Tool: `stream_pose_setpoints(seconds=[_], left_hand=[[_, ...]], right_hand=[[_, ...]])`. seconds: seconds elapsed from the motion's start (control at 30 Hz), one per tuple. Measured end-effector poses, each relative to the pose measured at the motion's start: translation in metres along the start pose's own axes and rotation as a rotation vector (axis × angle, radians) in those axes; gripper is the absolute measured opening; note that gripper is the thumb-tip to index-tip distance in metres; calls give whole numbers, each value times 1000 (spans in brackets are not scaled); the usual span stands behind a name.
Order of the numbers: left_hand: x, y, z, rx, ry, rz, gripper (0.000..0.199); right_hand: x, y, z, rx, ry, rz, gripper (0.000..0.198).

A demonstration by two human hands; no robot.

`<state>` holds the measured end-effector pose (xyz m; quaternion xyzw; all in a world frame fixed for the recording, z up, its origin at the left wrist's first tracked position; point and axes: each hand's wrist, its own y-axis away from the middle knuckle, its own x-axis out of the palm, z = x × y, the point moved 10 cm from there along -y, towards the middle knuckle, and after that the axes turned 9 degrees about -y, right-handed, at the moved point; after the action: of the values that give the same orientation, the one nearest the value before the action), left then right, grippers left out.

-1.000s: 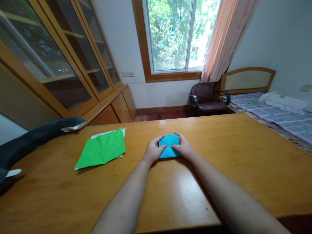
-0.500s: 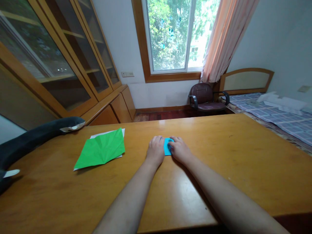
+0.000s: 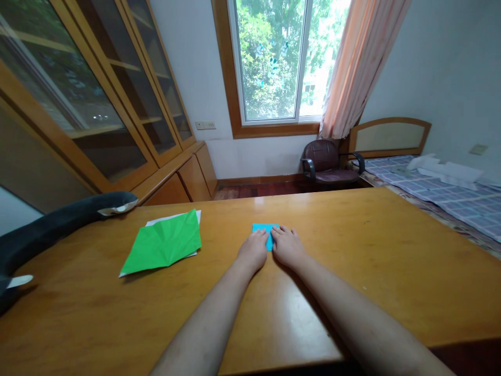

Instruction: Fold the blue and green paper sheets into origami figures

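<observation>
A small folded sheet of blue paper [image 3: 270,242] lies flat on the wooden table in front of me. My left hand [image 3: 253,249] rests on its left part, fingers laid down over the paper and covering much of it. From the other side, my right hand [image 3: 288,245] touches the right edge with its fingers spread and pointing forward. Between the two hands a narrow blue strip shows, and more blue is visible along the far edge. The thumbs are mostly hidden.
Creased green paper [image 3: 164,243] lies over white paper [image 3: 198,215] on the left side of the table [image 3: 344,292]. A dark curved object [image 3: 70,211] with white parts lies at the far left. Behind the table stand a glass-door cabinet [image 3: 156,156], a chair [image 3: 324,162] and a bed [image 3: 446,183].
My left hand has slid nearer to me, uncovering the paper's far left edge. My right fingers have gone from curled to laid out at the paper's right edge. The view has tilted slightly.
</observation>
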<state>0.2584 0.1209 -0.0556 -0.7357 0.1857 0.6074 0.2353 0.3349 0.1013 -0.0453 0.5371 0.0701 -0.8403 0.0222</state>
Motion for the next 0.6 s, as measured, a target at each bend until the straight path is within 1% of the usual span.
stream_pose_setpoints(seconds=[0.2,0.27,0.33,0.4,0.47,0.53,0.6], left_hand=[[-3,5,-5,-23,-49,-5,43],[-7,7,-8,-31,-103,-12,42],[-13,9,-10,-56,-169,-25,39],[-19,10,-9,-97,-225,-24,35],[-23,12,-7,-137,-258,-10,32],[-26,13,-2,-176,-270,13,30],[-28,13,5,-224,-271,40,33]], right_hand=[[6,-9,-16,78,-45,32,59],[0,-11,-21,82,-59,-9,63],[-13,-10,-25,81,-65,-104,64],[-28,-8,-28,70,-69,-205,57],[-37,-6,-28,53,-75,-248,46],[-38,-7,-28,37,-77,-231,36],[-35,-8,-26,24,-75,-193,31]])
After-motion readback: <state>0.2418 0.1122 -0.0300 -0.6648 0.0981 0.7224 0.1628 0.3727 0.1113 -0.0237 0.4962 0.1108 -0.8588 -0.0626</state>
